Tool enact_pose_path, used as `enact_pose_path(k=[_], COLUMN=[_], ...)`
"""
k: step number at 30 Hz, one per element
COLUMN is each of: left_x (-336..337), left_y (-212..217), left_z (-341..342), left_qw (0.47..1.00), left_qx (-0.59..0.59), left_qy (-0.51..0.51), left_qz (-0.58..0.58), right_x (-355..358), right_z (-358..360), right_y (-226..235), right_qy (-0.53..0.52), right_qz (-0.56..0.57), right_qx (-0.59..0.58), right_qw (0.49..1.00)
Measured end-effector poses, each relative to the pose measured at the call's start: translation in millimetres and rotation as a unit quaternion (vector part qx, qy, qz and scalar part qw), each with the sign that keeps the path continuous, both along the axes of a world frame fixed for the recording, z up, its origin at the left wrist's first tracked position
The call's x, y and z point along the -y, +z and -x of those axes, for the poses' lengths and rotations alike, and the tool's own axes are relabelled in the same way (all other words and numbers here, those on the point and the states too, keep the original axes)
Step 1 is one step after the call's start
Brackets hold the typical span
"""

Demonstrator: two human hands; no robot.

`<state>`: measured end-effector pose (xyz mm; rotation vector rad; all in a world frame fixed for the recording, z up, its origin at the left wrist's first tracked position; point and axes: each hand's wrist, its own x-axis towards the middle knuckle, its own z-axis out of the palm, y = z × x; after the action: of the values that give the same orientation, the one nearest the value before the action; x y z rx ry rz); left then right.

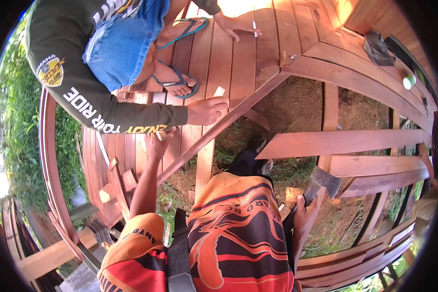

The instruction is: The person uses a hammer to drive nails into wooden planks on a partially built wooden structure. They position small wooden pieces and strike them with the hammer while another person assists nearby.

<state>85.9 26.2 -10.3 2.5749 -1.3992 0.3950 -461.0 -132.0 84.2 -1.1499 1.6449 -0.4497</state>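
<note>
My right hand (304, 214) is low on the right, closed around the dark handle of a hatchet (324, 182) whose grey head points up toward the joists. My left hand (155, 142) reaches up to the edge of the reddish deck boards (219, 58). It sits just under another person's forearm, and its fingers are partly hidden. That person crouches on the deck in a dark green long sleeve, denim shorts and flip-flops. One of their hands (207, 111) holds a small wooden piece (220, 91) at the board edge. Their other hand (233, 27) rests flat on the boards.
A loose plank (340, 142) lies across the open joists on the right, over bare ground with grass and wood chips. A diagonal frame beam (228, 121) bounds the laid boards. A black object (378, 48) and a small round green thing (409, 82) lie on the far boards. Offcuts (129, 180) lie at the left.
</note>
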Motion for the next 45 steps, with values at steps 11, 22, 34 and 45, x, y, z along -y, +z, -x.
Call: enact_pose_path(k=[11,22,34,45], left_x=[-14.7,264.7,297.2,299.7], left_y=[8.4,11.8,-7.5,-3.3], left_z=[6.6,224.5,219.4,218.2], left_qw=[0.936,0.774,0.742,0.749], left_qx=[-0.235,-0.201,-0.215,-0.225], left_qy=[-0.162,-0.597,-0.623,-0.603], left_qz=[-0.205,-0.072,-0.120,-0.160], right_x=[-46.0,-67.4,-50.4,-15.0], right_z=[-25.2,-94.1,-120.3,-163.4], right_y=[-7.3,-14.5,-26.2,-60.8], right_qy=[-0.128,-0.300,-0.304,-0.279], right_qz=[0.051,0.083,0.065,0.017], right_qx=[0.170,0.263,0.279,0.350], right_qw=[0.976,0.913,0.909,0.894])
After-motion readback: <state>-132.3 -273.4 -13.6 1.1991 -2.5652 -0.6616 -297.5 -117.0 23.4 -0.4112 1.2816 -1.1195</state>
